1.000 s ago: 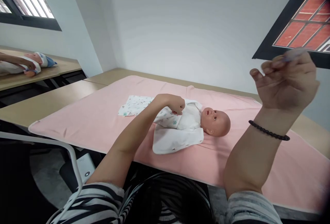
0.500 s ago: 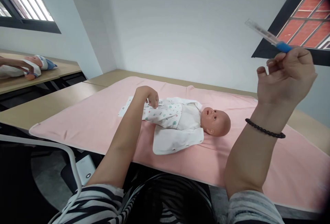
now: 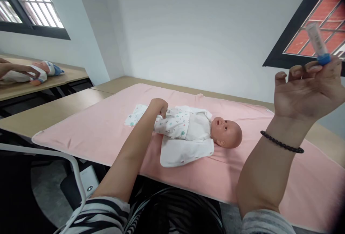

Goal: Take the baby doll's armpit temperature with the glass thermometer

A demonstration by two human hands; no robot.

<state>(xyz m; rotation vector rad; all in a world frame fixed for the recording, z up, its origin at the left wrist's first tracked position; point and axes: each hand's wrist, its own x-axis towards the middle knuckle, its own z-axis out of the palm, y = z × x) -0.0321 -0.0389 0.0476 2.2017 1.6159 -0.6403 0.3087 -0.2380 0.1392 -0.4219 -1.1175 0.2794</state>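
Held up at the right, my right hand (image 3: 304, 90) pinches the blue end of a clear thermometer tube (image 3: 318, 40), which points up and to the left. Its other fingers are curled. My left hand (image 3: 159, 107) is bent down over the legs of a baby doll (image 3: 226, 133), fingers curled in and mostly hidden against the patterned trousers (image 3: 172, 124). The doll lies on its back, head to the right. Its white top (image 3: 185, 151) is spread open, one flap out on the near side, over a pale undergarment (image 3: 198, 125).
A pink sheet (image 3: 88, 133) covers most of the table (image 3: 67, 108). At the far left, another person's arm (image 3: 16, 69) reaches over a second doll (image 3: 48, 69) on another table. A white chair frame (image 3: 54, 153) stands at my left. The wall is behind the table.
My right hand has shifted right and turned, so the tube now stands more upright. My left hand has come down closer onto the doll's trousers. The view has tilted slightly.
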